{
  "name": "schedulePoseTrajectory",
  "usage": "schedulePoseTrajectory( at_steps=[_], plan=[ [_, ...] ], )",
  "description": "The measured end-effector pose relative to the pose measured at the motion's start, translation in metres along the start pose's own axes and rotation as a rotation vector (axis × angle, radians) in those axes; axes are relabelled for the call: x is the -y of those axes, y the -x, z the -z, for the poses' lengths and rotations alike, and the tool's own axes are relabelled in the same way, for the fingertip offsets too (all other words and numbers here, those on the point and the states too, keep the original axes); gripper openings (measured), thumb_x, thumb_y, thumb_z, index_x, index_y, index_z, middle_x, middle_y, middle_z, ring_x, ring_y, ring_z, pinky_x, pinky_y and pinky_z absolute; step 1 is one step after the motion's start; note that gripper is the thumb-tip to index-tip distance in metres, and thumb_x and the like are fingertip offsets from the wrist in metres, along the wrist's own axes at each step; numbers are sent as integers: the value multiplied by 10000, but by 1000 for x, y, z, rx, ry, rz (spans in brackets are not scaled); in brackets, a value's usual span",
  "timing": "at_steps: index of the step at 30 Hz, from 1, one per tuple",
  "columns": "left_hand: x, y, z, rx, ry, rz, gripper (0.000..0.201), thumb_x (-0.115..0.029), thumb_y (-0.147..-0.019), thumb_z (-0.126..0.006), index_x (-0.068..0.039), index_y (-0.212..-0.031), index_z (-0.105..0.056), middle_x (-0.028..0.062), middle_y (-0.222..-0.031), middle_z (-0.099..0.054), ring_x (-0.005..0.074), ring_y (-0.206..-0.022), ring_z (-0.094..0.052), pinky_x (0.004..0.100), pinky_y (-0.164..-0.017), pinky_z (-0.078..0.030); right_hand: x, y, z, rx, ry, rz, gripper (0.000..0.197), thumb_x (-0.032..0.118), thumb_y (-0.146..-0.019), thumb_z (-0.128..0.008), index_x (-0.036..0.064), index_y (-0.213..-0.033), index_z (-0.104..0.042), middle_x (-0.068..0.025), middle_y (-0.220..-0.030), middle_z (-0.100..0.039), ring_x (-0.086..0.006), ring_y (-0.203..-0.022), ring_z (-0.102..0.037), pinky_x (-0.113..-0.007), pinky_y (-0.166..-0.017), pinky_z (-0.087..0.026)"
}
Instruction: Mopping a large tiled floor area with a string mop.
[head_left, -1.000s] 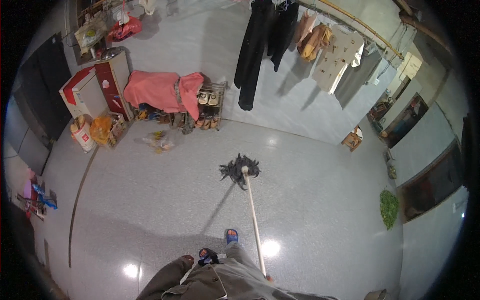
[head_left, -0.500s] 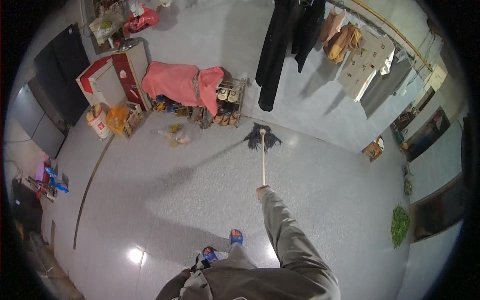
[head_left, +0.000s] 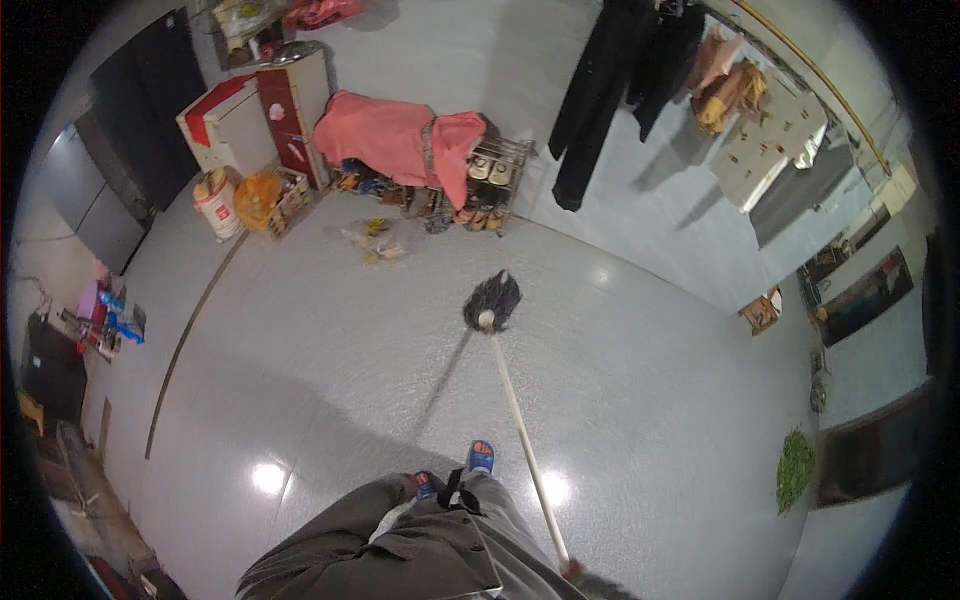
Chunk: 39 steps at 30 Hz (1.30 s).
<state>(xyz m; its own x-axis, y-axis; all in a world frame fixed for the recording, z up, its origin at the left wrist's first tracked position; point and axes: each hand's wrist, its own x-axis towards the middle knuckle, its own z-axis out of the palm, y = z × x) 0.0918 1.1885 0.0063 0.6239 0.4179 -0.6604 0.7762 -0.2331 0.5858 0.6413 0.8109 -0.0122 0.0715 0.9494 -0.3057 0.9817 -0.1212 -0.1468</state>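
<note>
A mop with a pale stick handle [head_left: 521, 425] slants across the floor from lower right up toward the middle. Its dark stringy head [head_left: 494, 299] lies on the grey floor, ahead of my feet. At the bottom edge, my right hand [head_left: 571, 569] is closed round the handle's near end, small and partly blurred. My left hand cannot be made out; a dark grey sleeve [head_left: 330, 535] fills the lower left. My feet wear blue slippers [head_left: 481, 457], the left one mostly covered by clothing.
Past the mop stands a shoe rack [head_left: 497, 175] under a pink cloth [head_left: 385, 135]. A clear plastic bag [head_left: 376, 240] lies on the floor. A white bucket [head_left: 216, 205] and basket [head_left: 289, 205] stand left. Clothes [head_left: 590, 110] hang at right; green leaves [head_left: 795, 470] lie by the right wall.
The mop head has come nearer and slightly left, away from the wall. My right hand has drawn back toward my body, to the bottom edge. The view has shifted somewhat.
</note>
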Motion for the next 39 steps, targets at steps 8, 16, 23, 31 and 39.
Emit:
schedulePoseTrajectory(
  at_steps=[8,16,23,31,39],
  plan=[
    [-17,-15,-11,-78,137,28,325,-368,-732,-486,-122,-897,-620,120,-870,-573,250,-823,-559,355,-751,-436,35,-28,222,713,14,-205,353,355,-710,-549,45,-864,-478,-165,-731,-575,-309,-681,-572,-422,-547,-456],
    [-4,11,-68,-350,320,211,349,-419,-731,-481,-124,-860,-615,98,-784,-538,213,-778,-542,336,-735,-427,206,-306,362,608,300,160,451,284,-663,-558,20,-1013,-454,-208,-823,-581,-339,-779,-578,-411,-681,-475],
    [1,-13,-148,-1037,71,521,376,-464,-730,-478,-126,-828,-610,80,-708,-507,180,-738,-527,319,-721,-419,387,-415,317,621,117,236,358,204,-682,-574,14,-980,-515,-185,-838,-599,-308,-812,-590,-365,-729,-470],
    [-33,-28,-115,-1160,206,534,442,-419,-774,-438,-118,-1098,-429,140,-1008,-491,286,-984,-471,350,-864,-370,310,-449,206,522,-258,101,358,353,-747,-577,20,-873,-533,-119,-699,-566,-282,-655,-565,-405,-584,-444],
    [-42,-52,-70,-627,420,873,519,-459,-766,-417,-99,-1141,-409,141,-1104,-473,264,-1075,-444,336,-914,-344,43,-305,247,624,103,54,505,439,-707,-590,-3,-936,-504,-231,-878,-574,-350,-904,-556,-457,-770,-435]
  ],
)
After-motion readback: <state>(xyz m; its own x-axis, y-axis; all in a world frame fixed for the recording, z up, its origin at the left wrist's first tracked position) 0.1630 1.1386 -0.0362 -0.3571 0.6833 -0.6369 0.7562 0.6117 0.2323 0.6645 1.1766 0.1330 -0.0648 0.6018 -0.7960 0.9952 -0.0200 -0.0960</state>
